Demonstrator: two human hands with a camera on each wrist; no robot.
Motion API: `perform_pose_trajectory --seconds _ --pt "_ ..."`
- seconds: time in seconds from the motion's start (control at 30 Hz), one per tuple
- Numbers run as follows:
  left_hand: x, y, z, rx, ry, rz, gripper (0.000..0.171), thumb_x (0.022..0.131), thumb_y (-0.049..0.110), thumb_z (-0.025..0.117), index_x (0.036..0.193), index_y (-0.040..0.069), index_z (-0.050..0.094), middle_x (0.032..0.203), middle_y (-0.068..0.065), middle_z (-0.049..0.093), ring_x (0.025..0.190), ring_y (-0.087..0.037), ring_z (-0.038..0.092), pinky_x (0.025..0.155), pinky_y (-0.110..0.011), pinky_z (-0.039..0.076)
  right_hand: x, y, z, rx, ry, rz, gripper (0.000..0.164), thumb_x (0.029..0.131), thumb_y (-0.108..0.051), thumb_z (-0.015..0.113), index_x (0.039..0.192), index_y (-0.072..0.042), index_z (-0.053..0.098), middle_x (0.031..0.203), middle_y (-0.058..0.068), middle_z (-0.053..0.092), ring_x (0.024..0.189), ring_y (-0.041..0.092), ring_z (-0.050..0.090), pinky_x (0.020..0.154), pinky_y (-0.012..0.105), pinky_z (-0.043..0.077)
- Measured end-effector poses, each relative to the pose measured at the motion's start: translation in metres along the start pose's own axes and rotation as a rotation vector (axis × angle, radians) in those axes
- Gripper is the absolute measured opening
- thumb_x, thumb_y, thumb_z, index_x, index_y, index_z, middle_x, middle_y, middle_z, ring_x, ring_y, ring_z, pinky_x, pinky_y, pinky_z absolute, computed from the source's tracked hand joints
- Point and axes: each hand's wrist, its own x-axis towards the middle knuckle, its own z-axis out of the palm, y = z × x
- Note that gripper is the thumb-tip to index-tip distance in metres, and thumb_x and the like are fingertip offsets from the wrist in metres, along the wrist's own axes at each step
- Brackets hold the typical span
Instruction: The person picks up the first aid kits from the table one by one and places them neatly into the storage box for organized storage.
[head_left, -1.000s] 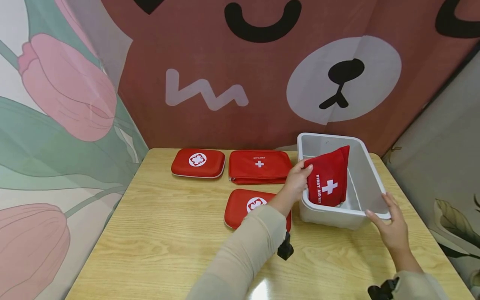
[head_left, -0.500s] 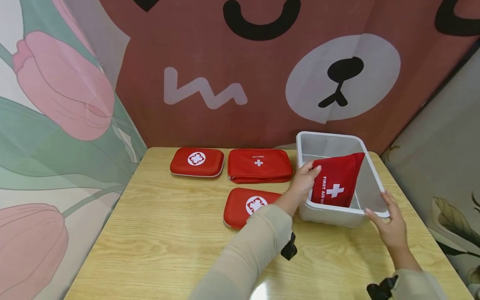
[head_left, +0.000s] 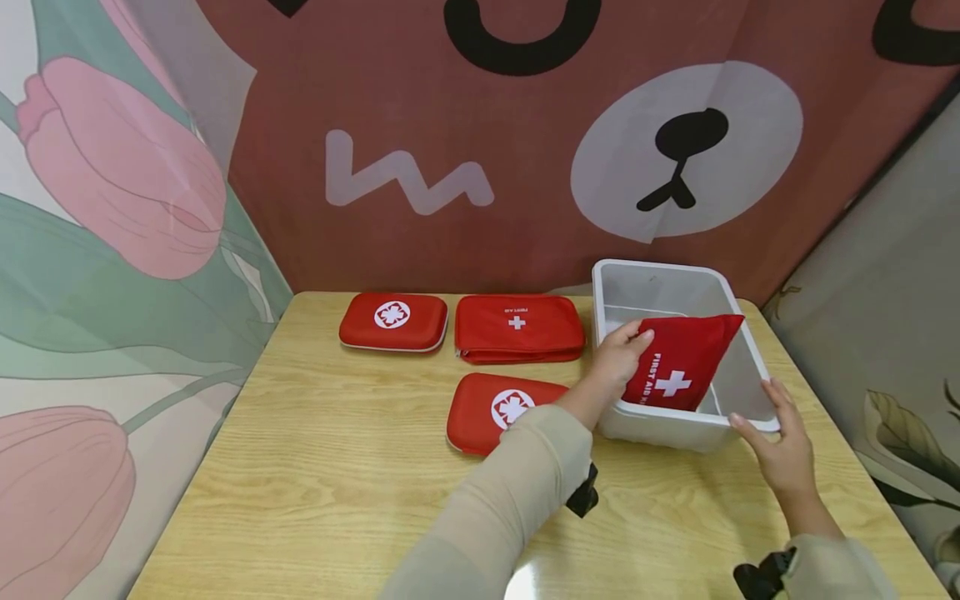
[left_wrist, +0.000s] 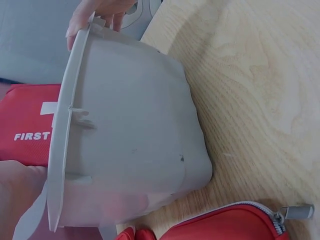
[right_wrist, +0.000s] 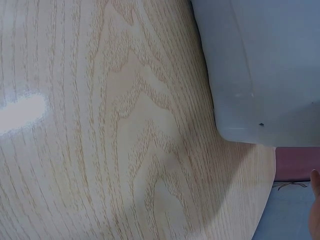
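Note:
My left hand (head_left: 619, 360) pinches a soft red first aid pouch (head_left: 686, 350) by its left edge, inside the mouth of a light grey plastic bin (head_left: 652, 429). The pouch leans, its white cross and lettering facing me; its lower part is hidden behind the bin's near wall. With thumb and fingers my right hand (head_left: 786, 454) grips the bin's near right corner at the rim. In the left wrist view the pouch (left_wrist: 30, 117) shows behind the bin's rim (left_wrist: 65, 115). Only fingertips (right_wrist: 315, 184) of the right hand enter the right wrist view.
Left of the bin lie a red first aid case (head_left: 517, 329) with a small cross, a red hard case (head_left: 393, 322) with a round white emblem, and a similar hard case (head_left: 480, 412) partly behind my left forearm. All rest on the wooden table (head_left: 322, 483).
My left hand has moved right with the pouch, which now tilts further to the right and sits lower in the bin. The right hand keeps its hold on the rim.

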Motion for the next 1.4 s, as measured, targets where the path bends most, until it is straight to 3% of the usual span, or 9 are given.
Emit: perform_pose_trajectory --seconds 0.17,0.37,0.53,0.77,0.87,1.0,1.13,1.27,1.4 --pt "0.0 -0.002 0.0 -0.037 -0.052 0.013 0.021 0.086 0.012 0.052 0.104 0.008 0.061 0.076 -0.004 0.061 0.06 -0.012 0.053 0.057 -0.026 0.047 0.0 0.0 0.001 -0.001 0.002 0.007 0.065 0.08 -0.013 0.059 0.136 -0.008 0.024 0.142 -0.002 0.014 0.127 0.011 0.011 0.102 0.04 0.009" --pt "0.001 -0.005 -0.001 0.034 -0.031 0.018 0.02 0.085 0.012 0.053 0.102 0.008 0.063 0.076 -0.006 0.061 0.059 -0.011 0.053 0.054 -0.024 0.046 -0.001 -0.001 0.0 -0.007 0.017 -0.009 0.064 0.08 -0.011 0.059 0.135 -0.007 0.026 0.141 -0.004 0.016 0.126 0.008 0.013 0.101 0.027 0.01" --pt "0.001 -0.008 0.0 0.067 -0.02 -0.007 0.018 0.084 0.012 0.054 0.099 0.01 0.064 0.072 -0.004 0.06 0.056 -0.011 0.052 0.053 -0.024 0.046 -0.001 -0.001 -0.001 -0.001 0.013 -0.007 0.064 0.08 -0.011 0.058 0.135 -0.007 0.025 0.142 -0.002 0.015 0.127 0.009 0.011 0.102 0.034 0.009" --pt "0.0 -0.01 0.001 0.115 -0.081 0.01 0.017 0.086 0.011 0.051 0.098 0.006 0.061 0.071 -0.003 0.058 0.057 -0.011 0.05 0.052 -0.022 0.043 -0.001 0.001 0.0 -0.001 0.013 -0.008 0.064 0.08 -0.011 0.058 0.135 -0.006 0.026 0.142 0.0 0.016 0.127 0.009 0.012 0.102 0.036 0.009" --pt "0.001 -0.009 0.0 0.191 -0.058 0.022 0.017 0.085 0.013 0.053 0.099 0.009 0.062 0.071 0.0 0.058 0.057 -0.009 0.05 0.054 -0.021 0.043 0.0 0.0 0.001 -0.001 0.015 -0.003 0.064 0.08 -0.011 0.059 0.135 -0.007 0.026 0.142 -0.001 0.016 0.127 0.009 0.012 0.102 0.036 0.009" --pt "0.003 -0.006 -0.003 0.324 -0.045 0.066 0.017 0.084 0.014 0.054 0.099 0.012 0.062 0.074 0.003 0.057 0.06 -0.007 0.05 0.057 -0.019 0.043 -0.001 -0.001 0.002 -0.002 0.027 -0.011 0.064 0.08 -0.01 0.059 0.134 -0.006 0.027 0.141 0.0 0.017 0.126 0.008 0.014 0.101 0.025 0.011" --pt "0.005 0.0 -0.009 0.51 -0.096 0.176 0.015 0.083 0.009 0.056 0.097 0.011 0.063 0.08 0.002 0.059 0.066 -0.005 0.05 0.061 -0.016 0.041 -0.001 -0.003 0.001 0.001 0.03 -0.024 0.063 0.08 -0.009 0.059 0.134 -0.005 0.027 0.141 0.001 0.018 0.125 0.008 0.015 0.097 0.018 0.011" --pt "0.007 0.005 -0.017 0.686 -0.122 0.284 0.019 0.081 0.003 0.056 0.097 0.012 0.062 0.085 0.001 0.06 0.071 -0.005 0.051 0.061 -0.013 0.039 0.0 -0.004 0.001 0.008 0.023 -0.024 0.063 0.08 -0.009 0.058 0.134 -0.004 0.027 0.141 0.001 0.017 0.125 0.008 0.015 0.098 0.02 0.011" --pt "0.009 0.011 -0.023 0.824 -0.156 0.305 0.024 0.083 0.002 0.054 0.102 0.014 0.058 0.091 0.003 0.059 0.075 -0.005 0.05 0.064 -0.012 0.04 -0.001 -0.004 0.001 0.01 0.019 -0.021 0.063 0.08 -0.009 0.058 0.135 -0.005 0.026 0.141 -0.002 0.016 0.125 0.008 0.014 0.1 0.025 0.01"
